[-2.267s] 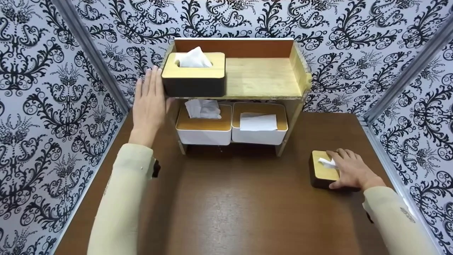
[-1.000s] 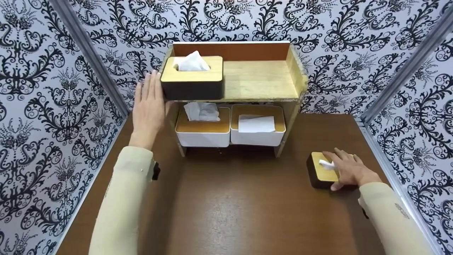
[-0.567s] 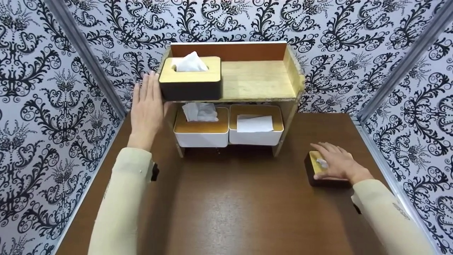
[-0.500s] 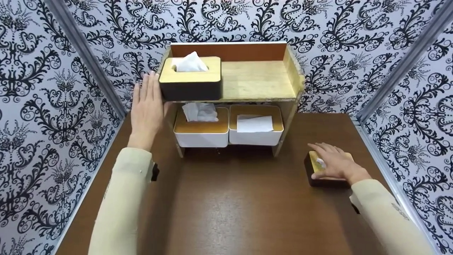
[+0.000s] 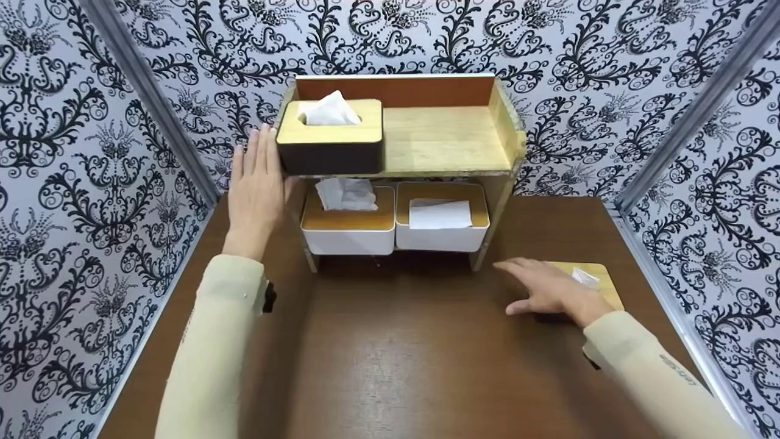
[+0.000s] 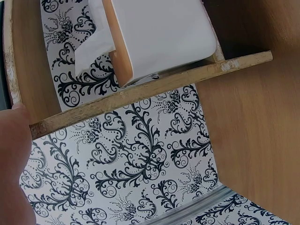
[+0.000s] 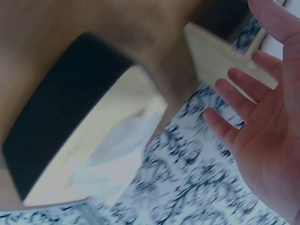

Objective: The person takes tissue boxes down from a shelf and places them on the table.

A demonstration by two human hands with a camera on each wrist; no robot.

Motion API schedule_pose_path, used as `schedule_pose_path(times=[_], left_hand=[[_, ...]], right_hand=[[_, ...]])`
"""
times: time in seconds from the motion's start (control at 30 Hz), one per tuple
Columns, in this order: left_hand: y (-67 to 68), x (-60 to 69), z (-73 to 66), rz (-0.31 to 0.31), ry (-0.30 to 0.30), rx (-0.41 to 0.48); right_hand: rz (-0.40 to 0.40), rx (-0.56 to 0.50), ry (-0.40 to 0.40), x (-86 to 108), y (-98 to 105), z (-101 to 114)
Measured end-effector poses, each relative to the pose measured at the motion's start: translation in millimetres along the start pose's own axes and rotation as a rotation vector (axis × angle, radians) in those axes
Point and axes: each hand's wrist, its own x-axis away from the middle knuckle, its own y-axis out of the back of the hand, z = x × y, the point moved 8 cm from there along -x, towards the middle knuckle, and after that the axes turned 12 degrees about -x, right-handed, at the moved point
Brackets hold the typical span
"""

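Observation:
My left hand [image 5: 256, 195] lies with straight fingers against the left side of a small wooden shelf [image 5: 445, 137], beside a black tissue box [image 5: 329, 155] with a pale wooden lid on its top board. In the left wrist view, part of this hand touches the shelf's edge. My right hand [image 5: 542, 289] hovers above the table, fingers spread and holding nothing. Behind it, partly hidden by hand and wrist, a second black tissue box [image 5: 608, 289] sits on the table. The right wrist view shows this box [image 7: 70, 103] apart from the open palm.
Two white tissue boxes with brown lids, a left one [image 5: 350, 241] and a right one [image 5: 442, 238], stand side by side on the lower shelf level. Patterned walls [image 5: 719, 256] with metal corner strips enclose the brown table [image 5: 378, 366] at the back and sides.
My right hand has let go of the black tissue box on the table and moved left off it. My left hand stays against the shelf.

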Motion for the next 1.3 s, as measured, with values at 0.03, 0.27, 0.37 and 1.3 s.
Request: schedule_pose_path(times=[0.03, 0.27, 0.37, 1.3], left_hand=[[0.2, 0.2, 0.0, -0.001, 0.0, 0.001], [0.2, 0.0, 0.0, 0.003, 0.002, 0.004], [-0.4, -0.5, 0.0, 0.011, 0.003, 0.001], [-1.2, -2.2, -0.4, 0.04, 0.003, -0.008]], right_hand=[[0.014, 0.002, 0.012, -2.3, -2, 6], [0.058, 0.003, 0.099, -18.2, -7, 55], [0.044, 0.017, 0.158, -24.0, -3, 75], [-0.313, 0.264, 0.439, -53.3, 99, 201]])
